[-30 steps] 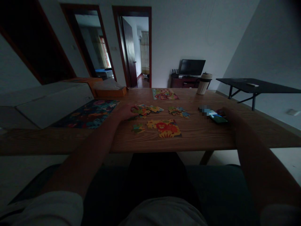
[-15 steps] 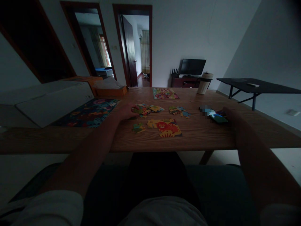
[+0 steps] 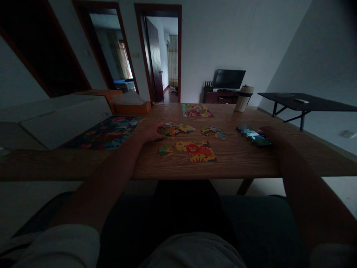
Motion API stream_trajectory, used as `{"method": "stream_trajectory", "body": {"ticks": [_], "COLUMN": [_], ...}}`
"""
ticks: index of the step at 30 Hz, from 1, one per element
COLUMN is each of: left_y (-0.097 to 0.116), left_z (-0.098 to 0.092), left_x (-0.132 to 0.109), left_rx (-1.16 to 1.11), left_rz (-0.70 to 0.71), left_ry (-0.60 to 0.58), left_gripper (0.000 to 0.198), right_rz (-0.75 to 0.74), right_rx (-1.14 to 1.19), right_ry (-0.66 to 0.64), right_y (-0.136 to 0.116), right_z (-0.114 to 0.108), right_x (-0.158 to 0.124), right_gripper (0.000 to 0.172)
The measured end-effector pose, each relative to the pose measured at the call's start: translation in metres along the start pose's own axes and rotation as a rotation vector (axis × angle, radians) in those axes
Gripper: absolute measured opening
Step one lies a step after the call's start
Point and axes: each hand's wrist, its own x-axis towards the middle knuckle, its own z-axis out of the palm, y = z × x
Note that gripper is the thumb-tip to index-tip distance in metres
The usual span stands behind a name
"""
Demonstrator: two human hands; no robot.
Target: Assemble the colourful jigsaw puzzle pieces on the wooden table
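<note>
I see a brown wood-grain table [image 3: 237, 163]. The joined puzzle section [image 3: 198, 150] is yellow and orange with a red lion-like figure. Loose puzzle pieces [image 3: 175, 129] mix green, yellow, orange and blue. The large puzzle board [image 3: 107, 132] is dark blue with bright multicoloured shapes. The phone [image 3: 258, 139] screen glows green and blue. The cup [image 3: 243, 98] is cream with a dark band.

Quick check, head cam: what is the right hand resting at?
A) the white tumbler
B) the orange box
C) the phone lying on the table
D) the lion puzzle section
C. The right hand lies at the right edge of the phone, lit screen up on the wooden table; the white tumbler stands apart at the far edge, and the left hand is at the loose puzzle pieces.
</note>
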Motion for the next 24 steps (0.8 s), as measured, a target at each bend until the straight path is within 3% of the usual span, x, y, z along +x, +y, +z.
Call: {"method": "stream_trajectory", "body": {"ticks": [2,4,6,7,9,12,14,20,24], "left_y": [0.000,-0.002,-0.005,-0.007,-0.011,-0.015,-0.015,-0.002,0.004], "left_z": [0.000,0.000,-0.001,-0.001,-0.001,0.001,0.002,0.003,0.005], "left_x": [0.001,0.003,0.005,0.006,0.009,0.012,0.012,0.005,0.004], "left_rx": [0.009,0.020,0.036,0.046,0.069,0.109,0.141,0.170,0.130], "left_rz": [0.009,0.014,0.026,0.032,0.030,-0.025,-0.063,-0.123,0.042], "left_ry": [0.021,0.088,0.181,0.220,0.259,0.232,0.211,0.069,-0.023], "left_gripper": [0.046,0.046,0.047,0.047,0.050,0.051,0.050,0.055,0.049], "right_rz": [0.020,0.026,-0.046,-0.118,-0.244,-0.341,-0.398,-0.512,-0.587], "right_rx": [0.090,0.130,0.106,0.093,0.060,-0.024,-0.067,-0.124,-0.091], "right_ry": [0.034,0.175,0.296,0.288,0.190,-0.079,-0.191,-0.254,-0.334], "right_y": [-0.009,-0.024,-0.047,-0.059,-0.084,-0.116,-0.135,-0.175,-0.179], "right_z": [-0.005,-0.009,-0.010,-0.008,-0.001,0.016,0.026,0.052,0.074], "right_x": [-0.005,-0.011,-0.018,-0.021,-0.024,-0.022,-0.017,-0.011,-0.020], "right_gripper": [0.033,0.034,0.035,0.035,0.035,0.033,0.034,0.045,0.049]}}
